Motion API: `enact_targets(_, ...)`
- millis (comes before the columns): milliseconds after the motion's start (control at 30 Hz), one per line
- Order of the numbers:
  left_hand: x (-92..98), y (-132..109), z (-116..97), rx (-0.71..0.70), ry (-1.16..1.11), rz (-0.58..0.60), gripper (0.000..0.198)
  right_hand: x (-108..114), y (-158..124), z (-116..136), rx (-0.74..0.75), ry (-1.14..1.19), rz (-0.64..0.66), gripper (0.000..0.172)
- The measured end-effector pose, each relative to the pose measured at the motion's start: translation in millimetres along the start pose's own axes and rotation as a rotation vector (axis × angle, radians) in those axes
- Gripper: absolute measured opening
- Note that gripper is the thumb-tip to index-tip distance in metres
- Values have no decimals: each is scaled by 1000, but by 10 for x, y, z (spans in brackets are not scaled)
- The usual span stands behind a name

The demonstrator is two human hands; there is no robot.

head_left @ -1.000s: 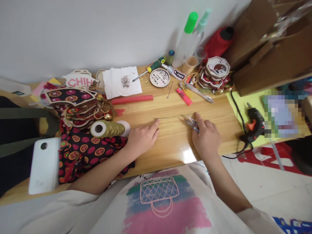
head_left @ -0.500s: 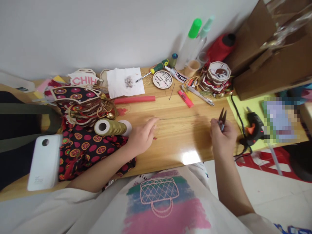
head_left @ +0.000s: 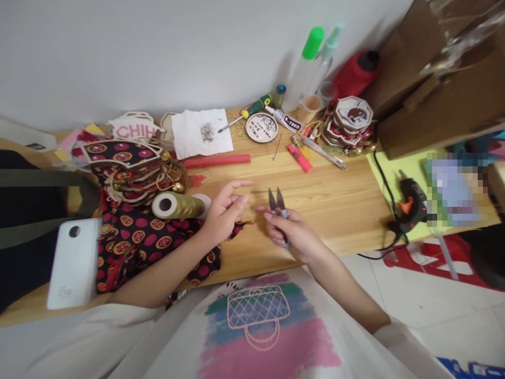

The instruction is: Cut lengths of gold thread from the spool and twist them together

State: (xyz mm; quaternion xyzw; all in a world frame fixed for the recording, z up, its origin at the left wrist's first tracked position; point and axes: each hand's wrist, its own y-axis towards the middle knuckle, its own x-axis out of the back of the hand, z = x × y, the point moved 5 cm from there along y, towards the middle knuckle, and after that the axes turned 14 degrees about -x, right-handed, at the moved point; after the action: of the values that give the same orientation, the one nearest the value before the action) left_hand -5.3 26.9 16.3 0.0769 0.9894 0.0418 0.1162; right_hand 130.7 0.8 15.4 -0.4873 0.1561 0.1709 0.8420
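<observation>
My right hand [head_left: 294,231] is wrapped round thread snips [head_left: 278,202], whose dark blades point away from me and stand apart. To its left, my left hand [head_left: 224,213] hovers by the gold thread spool [head_left: 179,205]. Its index finger stretches out while the thumb rests against the other bent fingers. Whatever lies between them is too fine or hidden to make out. Under my left forearm spreads a dark patterned cloth [head_left: 145,231] with red and orange rounds.
Stacked wooden-framed ornaments [head_left: 130,168] lie left, near a white phone-like device [head_left: 74,263]. Along the back are a screwdriver [head_left: 256,107], a glue tube [head_left: 288,120], a pink lighter [head_left: 299,158] and bottles [head_left: 300,79]. A glue gun [head_left: 412,202] and cardboard box [head_left: 437,89] stand right.
My right hand has moved left with the snips, from the table's right side to close beside my left hand. My left hand has turned slightly, its index finger now raised from the thumb.
</observation>
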Motion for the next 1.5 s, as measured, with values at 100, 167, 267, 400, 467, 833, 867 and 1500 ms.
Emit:
enact_targets(100,-9,17,-15,37,-64,-36,36,-146,92,-56,-66,35,74,33)
enact_targets(167,-10,24,-28,47,-95,-55,36,-192,128,-64,-102,36,109,28)
enact_targets(267,9,33,-39,48,-130,-90,34,-194,156,-56,-124,23,136,25)
enact_targets(400,43,38,-25,63,-152,-130,33,-162,174,-60,-141,19,168,29)
enact_targets(467,53,37,-21,70,-158,-146,33,-152,176,-58,-139,27,190,29)
enact_targets(833,59,46,-92,107,-179,-207,31,-110,152,-47,-129,52,246,23)
enact_targets(867,59,47,-92,106,-178,-208,31,-111,152,-50,-130,51,243,23)
enact_targets(1500,62,25,-69,-31,205,-2,10,1005,-520,574,491,-642,-794,13)
